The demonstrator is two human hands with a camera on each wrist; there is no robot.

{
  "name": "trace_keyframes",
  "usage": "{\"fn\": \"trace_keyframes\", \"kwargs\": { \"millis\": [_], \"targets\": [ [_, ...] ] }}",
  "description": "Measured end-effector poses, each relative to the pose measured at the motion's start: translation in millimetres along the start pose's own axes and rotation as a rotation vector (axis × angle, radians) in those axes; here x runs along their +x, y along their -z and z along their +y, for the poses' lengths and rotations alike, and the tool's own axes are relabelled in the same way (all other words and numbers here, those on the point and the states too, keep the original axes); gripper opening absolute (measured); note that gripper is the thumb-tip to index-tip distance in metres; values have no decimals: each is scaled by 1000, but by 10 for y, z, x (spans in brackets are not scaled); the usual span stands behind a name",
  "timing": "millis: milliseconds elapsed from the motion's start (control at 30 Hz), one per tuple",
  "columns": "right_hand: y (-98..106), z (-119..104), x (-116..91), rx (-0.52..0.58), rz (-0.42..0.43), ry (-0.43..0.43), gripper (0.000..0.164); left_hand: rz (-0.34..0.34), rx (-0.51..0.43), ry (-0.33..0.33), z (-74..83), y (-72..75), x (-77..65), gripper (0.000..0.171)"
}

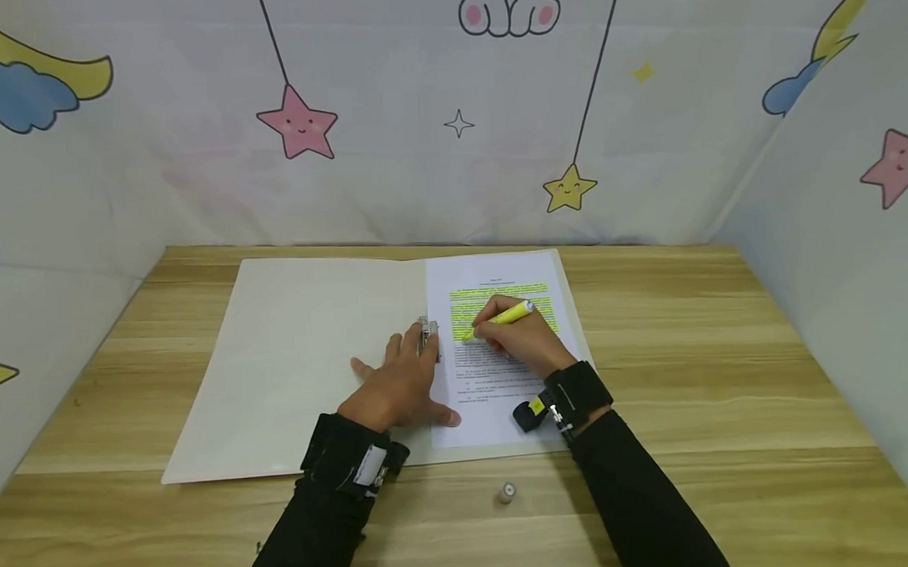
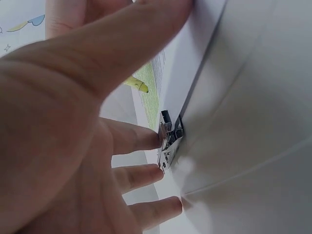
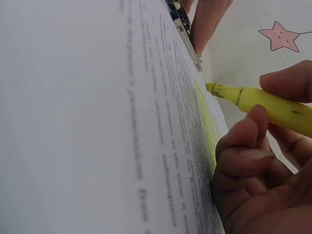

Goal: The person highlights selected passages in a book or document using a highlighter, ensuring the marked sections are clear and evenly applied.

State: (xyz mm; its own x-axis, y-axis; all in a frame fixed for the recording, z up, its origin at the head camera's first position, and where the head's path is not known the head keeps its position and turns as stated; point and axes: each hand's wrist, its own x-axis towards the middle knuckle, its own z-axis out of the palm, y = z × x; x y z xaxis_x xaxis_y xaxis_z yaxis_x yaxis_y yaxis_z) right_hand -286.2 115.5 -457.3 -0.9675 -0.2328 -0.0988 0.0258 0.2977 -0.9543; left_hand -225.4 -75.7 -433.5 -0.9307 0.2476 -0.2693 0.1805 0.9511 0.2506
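Note:
My right hand (image 1: 527, 339) pinches a yellow highlighter (image 1: 512, 312), its tip over the left side of the text on a printed sheet (image 1: 481, 424). Bright yellow marking (image 1: 499, 293) covers the upper lines of that sheet; the lower lines are plain black print. The sheet lies in an open white folder (image 1: 298, 347), at a metal clip (image 1: 425, 328) along the fold. Fingers spread, my left hand (image 1: 398, 390) rests across the fold, fingertips at the clip and thumb on the sheet's left edge. In the right wrist view the highlighter (image 3: 278, 109) shows its uncapped chisel tip.
A small pale cap (image 1: 507, 492) stands on the wooden table (image 1: 727, 374), in front of the folder and between the forearms. White cloth walls (image 1: 420, 184) with printed stars and clouds enclose the table at the back and both sides.

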Motion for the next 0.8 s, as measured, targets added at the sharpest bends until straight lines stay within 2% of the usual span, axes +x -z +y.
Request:
{"fn": "trace_keyframes", "kwargs": {
  "millis": [167,467,800],
  "targets": [
    [17,21,5,18,-16,20,8,-3,10,4,9,3,0,117],
    [18,19,7,-55,-10,1,14,7,31,12,21,7,-1,116],
    [17,9,-9,-52,-27,25,15,17,39,10,16,-10,6,116]
  ]
}}
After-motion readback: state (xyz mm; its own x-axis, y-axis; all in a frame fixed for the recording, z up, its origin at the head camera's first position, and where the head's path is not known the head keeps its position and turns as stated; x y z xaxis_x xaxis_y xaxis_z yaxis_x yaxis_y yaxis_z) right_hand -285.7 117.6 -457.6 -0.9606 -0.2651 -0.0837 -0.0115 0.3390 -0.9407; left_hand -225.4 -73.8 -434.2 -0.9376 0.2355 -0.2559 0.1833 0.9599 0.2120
